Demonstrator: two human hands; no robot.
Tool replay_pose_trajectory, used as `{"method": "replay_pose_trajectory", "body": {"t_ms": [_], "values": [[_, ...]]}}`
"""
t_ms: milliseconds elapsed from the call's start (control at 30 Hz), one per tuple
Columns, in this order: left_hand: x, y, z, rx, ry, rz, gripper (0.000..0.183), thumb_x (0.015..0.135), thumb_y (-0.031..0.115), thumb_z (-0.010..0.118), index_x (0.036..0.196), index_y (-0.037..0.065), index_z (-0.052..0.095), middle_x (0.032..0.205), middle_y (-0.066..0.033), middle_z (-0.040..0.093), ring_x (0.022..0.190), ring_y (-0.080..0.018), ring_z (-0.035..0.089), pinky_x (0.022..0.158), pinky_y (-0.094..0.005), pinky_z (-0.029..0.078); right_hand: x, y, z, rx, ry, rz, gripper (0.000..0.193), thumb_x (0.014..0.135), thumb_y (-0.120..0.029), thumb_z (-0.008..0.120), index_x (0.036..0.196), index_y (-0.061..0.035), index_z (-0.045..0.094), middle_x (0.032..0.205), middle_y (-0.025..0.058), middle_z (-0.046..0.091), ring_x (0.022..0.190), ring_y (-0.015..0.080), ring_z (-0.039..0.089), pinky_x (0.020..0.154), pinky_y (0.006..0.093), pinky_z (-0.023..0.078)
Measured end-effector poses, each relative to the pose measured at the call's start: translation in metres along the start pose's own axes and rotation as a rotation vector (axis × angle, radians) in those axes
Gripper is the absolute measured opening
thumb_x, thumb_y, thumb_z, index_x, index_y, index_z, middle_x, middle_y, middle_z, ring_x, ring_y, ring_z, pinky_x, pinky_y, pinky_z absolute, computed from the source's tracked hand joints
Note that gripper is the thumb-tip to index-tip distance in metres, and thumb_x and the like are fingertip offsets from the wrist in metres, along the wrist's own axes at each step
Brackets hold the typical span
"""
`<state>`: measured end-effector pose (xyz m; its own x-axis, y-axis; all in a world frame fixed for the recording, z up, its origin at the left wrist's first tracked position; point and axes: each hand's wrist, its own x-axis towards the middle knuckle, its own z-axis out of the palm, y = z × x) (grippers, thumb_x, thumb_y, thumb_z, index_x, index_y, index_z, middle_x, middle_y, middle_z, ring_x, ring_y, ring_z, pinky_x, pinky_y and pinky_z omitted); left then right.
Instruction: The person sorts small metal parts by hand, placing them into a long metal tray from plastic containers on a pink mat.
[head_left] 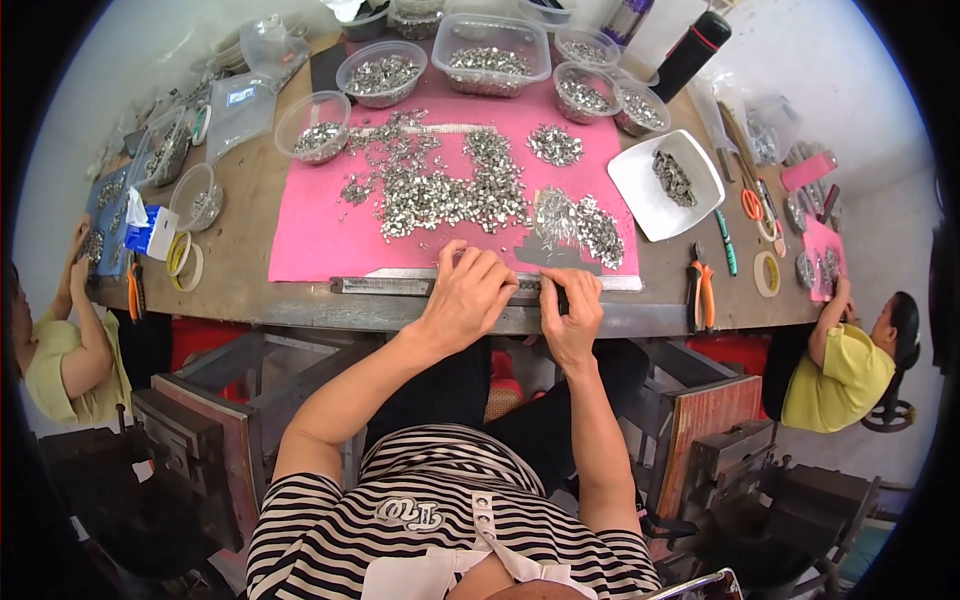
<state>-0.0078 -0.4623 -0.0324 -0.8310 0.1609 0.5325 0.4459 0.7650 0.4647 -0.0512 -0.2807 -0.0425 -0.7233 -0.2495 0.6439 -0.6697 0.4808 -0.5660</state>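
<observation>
Head view: a narrow metal bar [385,286] lies along the worktop's [235,255] front edge, best kept flat; left hand [465,295] half-curled over it, right hand [572,310] pinched closer, any hold unclear.

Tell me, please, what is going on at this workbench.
A person in a dark-and-light striped shirt has the left hand and right hand at a long, narrow metal bar along the near edge of a pink mat; what the fingertips grip is too small to tell. Heaps of small, shiny silver-coloured pieces lie on the mat, with clear plastic tubs of similar pieces behind.
</observation>
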Motion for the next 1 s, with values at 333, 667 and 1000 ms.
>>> {"method": "replay_pose_trajectory", "body": {"t_ms": [333, 667, 1000], "values": [[-0.003, 0.004, 0.002, 0.007, -0.012, -0.015, 0.012, 0.087, 0.009, 0.069, 0.098, 0.007, 0.066, 0.095, -0.0058, 0.061, 0.096, -0.0250, 0.059, 0.106, -0.0504, 0.033, -0.001, 0.002, 0.001, 0.012, 0.015, 0.010, 0.017, 0.082, 0.003, 0.071, 0.096, -0.0045, 0.068, 0.087, 0.0068, 0.066, 0.083, 0.0251, 0.062, 0.083, 0.0369, 0.042], [-0.019, -0.008, -0.027, 0.131, -0.133, -0.041, 0.038, 0.098, 0.027, 0.063, 0.130, 0.007, 0.065, 0.137, -0.0064, 0.061, 0.135, -0.0332, 0.048, 0.118, -0.0652, 0.017, -0.001, 0.001, 0.000, 0.012, -0.021, 0.020, 0.016, 0.082, 0.003, 0.071, 0.096, -0.0043, 0.069, 0.089, 0.0075, 0.067, 0.085, 0.0256, 0.062, 0.083, 0.0375, 0.042], [-0.027, -0.030, -0.048, 0.273, -0.260, -0.119, 0.059, 0.100, 0.053, 0.050, 0.140, 0.010, 0.060, 0.150, -0.0013, 0.053, 0.148, -0.0386, 0.030, 0.113, -0.0771, 0.005, -0.002, 0.002, 0.000, 0.000, -0.035, 0.018, 0.016, 0.082, 0.003, 0.071, 0.097, -0.0044, 0.069, 0.089, 0.0075, 0.068, 0.085, 0.0258, 0.062, 0.083, 0.0371, 0.042]]}}
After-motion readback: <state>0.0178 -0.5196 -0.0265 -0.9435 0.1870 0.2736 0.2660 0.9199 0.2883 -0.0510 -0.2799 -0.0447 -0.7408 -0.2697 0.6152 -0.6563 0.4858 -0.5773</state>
